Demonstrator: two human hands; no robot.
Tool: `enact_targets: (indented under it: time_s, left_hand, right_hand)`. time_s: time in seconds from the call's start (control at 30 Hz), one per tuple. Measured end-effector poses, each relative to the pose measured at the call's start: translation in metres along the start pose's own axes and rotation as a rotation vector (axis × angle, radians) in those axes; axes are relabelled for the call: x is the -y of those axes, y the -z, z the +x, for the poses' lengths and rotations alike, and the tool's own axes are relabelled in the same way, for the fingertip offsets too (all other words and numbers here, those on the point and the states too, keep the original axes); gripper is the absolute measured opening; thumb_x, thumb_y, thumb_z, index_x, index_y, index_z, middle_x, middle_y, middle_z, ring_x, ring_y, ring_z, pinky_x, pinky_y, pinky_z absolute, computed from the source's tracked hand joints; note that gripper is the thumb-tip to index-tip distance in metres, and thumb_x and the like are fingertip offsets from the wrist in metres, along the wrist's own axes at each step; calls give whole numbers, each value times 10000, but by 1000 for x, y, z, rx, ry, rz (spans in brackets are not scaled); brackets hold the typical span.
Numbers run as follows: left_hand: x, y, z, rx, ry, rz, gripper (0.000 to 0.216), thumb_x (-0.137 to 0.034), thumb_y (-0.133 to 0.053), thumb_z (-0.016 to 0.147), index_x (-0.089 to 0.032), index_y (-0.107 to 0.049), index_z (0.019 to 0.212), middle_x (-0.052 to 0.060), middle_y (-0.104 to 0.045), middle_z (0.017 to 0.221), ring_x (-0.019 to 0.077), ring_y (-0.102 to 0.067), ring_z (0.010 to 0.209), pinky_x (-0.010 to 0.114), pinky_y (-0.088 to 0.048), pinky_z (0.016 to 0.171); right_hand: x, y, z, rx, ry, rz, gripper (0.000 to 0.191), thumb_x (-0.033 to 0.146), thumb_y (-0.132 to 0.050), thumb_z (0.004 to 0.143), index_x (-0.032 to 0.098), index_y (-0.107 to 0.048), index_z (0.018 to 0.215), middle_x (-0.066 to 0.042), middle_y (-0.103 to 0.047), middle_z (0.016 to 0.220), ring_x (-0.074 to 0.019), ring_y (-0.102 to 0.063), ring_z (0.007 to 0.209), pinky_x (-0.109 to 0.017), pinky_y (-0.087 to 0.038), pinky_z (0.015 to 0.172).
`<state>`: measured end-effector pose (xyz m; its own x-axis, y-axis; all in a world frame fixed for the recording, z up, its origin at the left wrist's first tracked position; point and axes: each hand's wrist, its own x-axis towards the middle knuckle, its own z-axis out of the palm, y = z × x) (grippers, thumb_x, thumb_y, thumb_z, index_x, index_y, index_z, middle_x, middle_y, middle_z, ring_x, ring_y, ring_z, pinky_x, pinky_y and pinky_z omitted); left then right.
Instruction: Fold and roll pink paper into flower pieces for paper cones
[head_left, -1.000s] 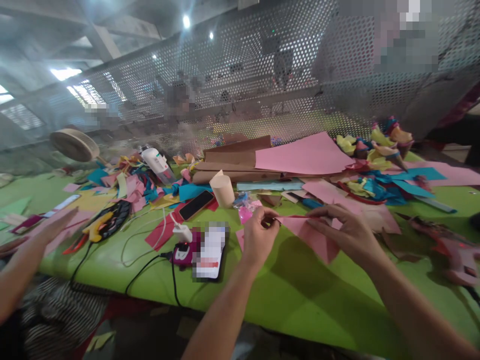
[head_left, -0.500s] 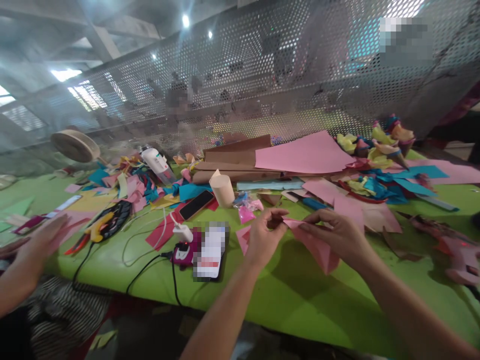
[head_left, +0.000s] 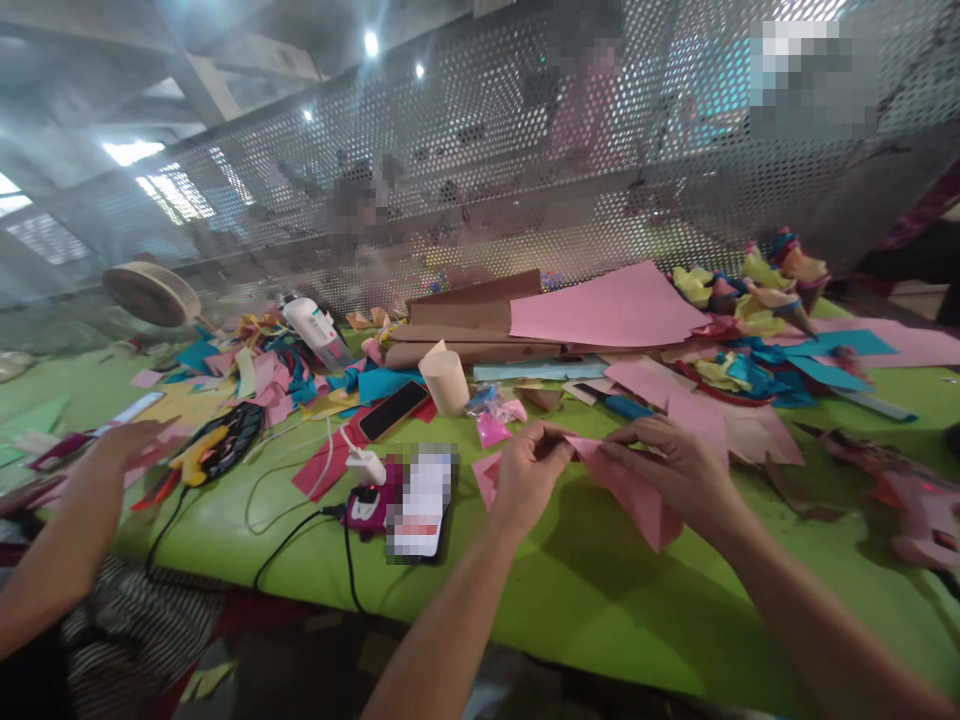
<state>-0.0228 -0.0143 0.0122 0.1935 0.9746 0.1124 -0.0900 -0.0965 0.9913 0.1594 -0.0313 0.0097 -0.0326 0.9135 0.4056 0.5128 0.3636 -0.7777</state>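
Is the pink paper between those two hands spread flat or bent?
Bent: the pink paper, pinched by the left hand and right hand, shows differently angled faces. Whether it's sharply creased, I cannot tell.

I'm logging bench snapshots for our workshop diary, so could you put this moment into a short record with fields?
Left hand: pinching one tip of the pink paper
Right hand: gripping its upper edge
Surface: green table
Left of the hands: lit phone
Far right: pink glue gun
Behind phone: cream paper tube
Far left: co-worker's hand
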Motion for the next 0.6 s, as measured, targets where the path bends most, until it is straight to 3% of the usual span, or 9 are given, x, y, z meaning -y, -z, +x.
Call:
enact_targets:
  time_s: [0.13, 0.23, 0.37, 0.6]
  left_hand:
    - [3, -3, -1, -22, -6, 40, 42, -167, -628, 788, -156, -655, 819, 35, -695, 776, 141, -640, 714, 267, -513, 698]
    - [6, -5, -3, -1, -23, 107, 72, -164, -608, 806, -154, -671, 840, 55, -713, 817, 155, -650, 744, 272, -508, 700]
    - [11, -8, -5, 34, -44, 147, 122, -140, -591, 806, -160, -691, 872, 53, -725, 837, 169, -663, 778, 284, -515, 716]
    - [5, -10, -5, 61, 22, 12, 95, -179, -609, 800, -156, -696, 829, 44, -714, 784, 167, -661, 772, 299, -536, 755]
  right_hand:
    - [2, -2, -1, -58, 146, -103, 186, 419, -644, 865, 264, -727, 928, -53, -724, 887, -258, -599, 884, -388, -453, 766]
    - [5, -5, -3, -50, 184, -94, 170, 415, -633, 882, 267, -713, 895, -45, -718, 879, -251, -596, 875, -386, -443, 777]
    - [9, -10, -4, -52, 103, -7, 216, 450, -638, 862, 251, -702, 806, -49, -690, 815, -249, -597, 848, -355, -458, 721]
    - [8, -12, -4, -73, -9, 41, 288, 520, -656, 816, 246, -674, 727, -50, -660, 776, -244, -585, 811, -352, -455, 710]
